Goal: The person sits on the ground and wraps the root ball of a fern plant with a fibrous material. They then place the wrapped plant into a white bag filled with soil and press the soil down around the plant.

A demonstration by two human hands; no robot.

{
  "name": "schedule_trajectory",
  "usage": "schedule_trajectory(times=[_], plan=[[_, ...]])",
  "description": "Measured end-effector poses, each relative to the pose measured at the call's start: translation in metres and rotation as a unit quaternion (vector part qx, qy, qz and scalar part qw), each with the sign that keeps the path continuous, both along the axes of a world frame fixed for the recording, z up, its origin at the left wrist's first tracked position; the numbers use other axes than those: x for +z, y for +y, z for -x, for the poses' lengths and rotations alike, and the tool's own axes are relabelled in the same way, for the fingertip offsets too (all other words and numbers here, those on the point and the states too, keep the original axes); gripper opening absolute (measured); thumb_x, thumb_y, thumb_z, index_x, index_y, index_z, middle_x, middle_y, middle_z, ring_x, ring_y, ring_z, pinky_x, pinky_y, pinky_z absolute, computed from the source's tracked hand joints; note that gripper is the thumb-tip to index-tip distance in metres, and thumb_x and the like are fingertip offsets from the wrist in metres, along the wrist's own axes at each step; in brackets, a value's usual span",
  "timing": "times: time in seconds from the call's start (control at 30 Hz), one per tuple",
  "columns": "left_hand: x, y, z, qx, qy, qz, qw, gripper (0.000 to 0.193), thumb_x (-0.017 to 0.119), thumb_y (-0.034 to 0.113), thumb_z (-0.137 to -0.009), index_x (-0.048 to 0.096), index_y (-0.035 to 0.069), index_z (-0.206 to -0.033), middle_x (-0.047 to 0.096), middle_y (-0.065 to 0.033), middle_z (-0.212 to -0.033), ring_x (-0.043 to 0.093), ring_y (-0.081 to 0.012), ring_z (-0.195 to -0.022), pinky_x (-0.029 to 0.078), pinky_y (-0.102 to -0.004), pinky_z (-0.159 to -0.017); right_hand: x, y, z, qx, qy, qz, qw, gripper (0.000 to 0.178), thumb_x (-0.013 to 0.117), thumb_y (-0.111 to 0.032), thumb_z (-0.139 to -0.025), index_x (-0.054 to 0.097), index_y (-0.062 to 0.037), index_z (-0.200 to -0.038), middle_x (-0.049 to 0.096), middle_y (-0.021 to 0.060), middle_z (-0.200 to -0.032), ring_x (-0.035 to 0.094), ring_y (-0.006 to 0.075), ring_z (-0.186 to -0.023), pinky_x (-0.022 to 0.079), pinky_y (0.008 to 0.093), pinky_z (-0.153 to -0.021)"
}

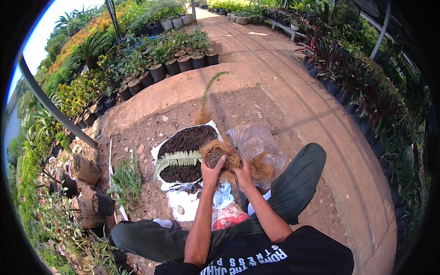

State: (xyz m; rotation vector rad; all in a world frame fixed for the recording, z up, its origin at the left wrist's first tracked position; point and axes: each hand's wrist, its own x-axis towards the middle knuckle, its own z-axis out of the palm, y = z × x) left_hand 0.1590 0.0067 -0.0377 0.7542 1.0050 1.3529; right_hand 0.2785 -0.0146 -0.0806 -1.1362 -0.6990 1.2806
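Observation:
My left hand [212,172] and my right hand [243,174] are both closed around a bundle of brown coconut fibre [215,147]. Out of its left side a pale green fern frond [178,158] reaches across an open white sack of dark soil [190,137]. What lies inside the fibre is hidden. Right of my hands, a clear plastic bag [259,137] holds more loose fibre [261,167]. Beyond the sack stands another fern frond [211,87], its base wrapped in a fibre ball [201,116].
My bent legs [293,183] frame the work spot on bare dirt. A red and white bag [228,217] lies between them. Potted plants [172,66] line the far left, and dark-leaved plants [339,68] edge the paved path [321,123]. A metal pole [50,101] slants at the left.

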Motion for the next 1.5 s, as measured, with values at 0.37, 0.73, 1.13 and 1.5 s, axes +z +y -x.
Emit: schedule_trajectory(times=[0.37, 0.73, 1.13, 1.5], plan=[[0.0, -0.004, 0.002, -0.019, 0.05, -0.057, 0.997, 0.067, 0.083, 0.018, -0.08, 0.045, 0.0, -0.131, 0.061, -0.0126, -0.118, 0.062, -0.0196, -0.104, 0.052, -0.0323, -0.09, 0.012, 0.003, -0.004, -0.041, -0.042, -0.047, 0.997, 0.044, 0.055, 0.0, -0.089, 0.053, 0.0062, -0.133, 0.061, 0.0129, -0.125, 0.058, 0.0185, -0.112, 0.045, 0.0307, -0.098], [-0.023, -0.011, -0.023, 0.031, -0.095, -0.035, 0.994, 0.072, 0.08, 0.011, -0.082, 0.038, 0.002, -0.139, 0.056, -0.0104, -0.125, 0.057, -0.0205, -0.112, 0.047, -0.0348, -0.098, -0.012, 0.006, -0.014, -0.13, 0.021, -0.031, 0.991, 0.036, 0.055, 0.003, -0.089, 0.057, 0.0078, -0.125, 0.065, 0.0124, -0.117, 0.062, 0.0195, -0.105, 0.047, 0.0321, -0.095], [-0.03, -0.015, -0.025, 0.115, -0.066, -0.063, 0.989, 0.077, 0.083, 0.01, -0.078, 0.037, 0.001, -0.139, 0.052, -0.0123, -0.128, 0.054, -0.0209, -0.113, 0.043, -0.0337, -0.099, -0.01, 0.007, -0.022, -0.068, -0.119, 0.0, 0.991, 0.043, 0.052, -0.003, -0.091, 0.052, 0.0051, -0.134, 0.063, 0.014, -0.122, 0.059, 0.0205, -0.11, 0.046, 0.0315, -0.096], [-0.029, -0.012, -0.017, 0.038, 0.087, -0.062, 0.994, 0.092, 0.085, 0.019, -0.076, 0.029, -0.004, -0.145, 0.047, -0.0169, -0.135, 0.051, -0.0238, -0.119, 0.043, -0.0348, -0.101, 0.007, 0.007, -0.02, -0.019, -0.072, -0.006, 0.997, 0.035, 0.063, -0.022, -0.098, 0.06, 0.0021, -0.123, 0.069, 0.0068, -0.102, 0.063, 0.0143, -0.091, 0.051, 0.0296, -0.081]])
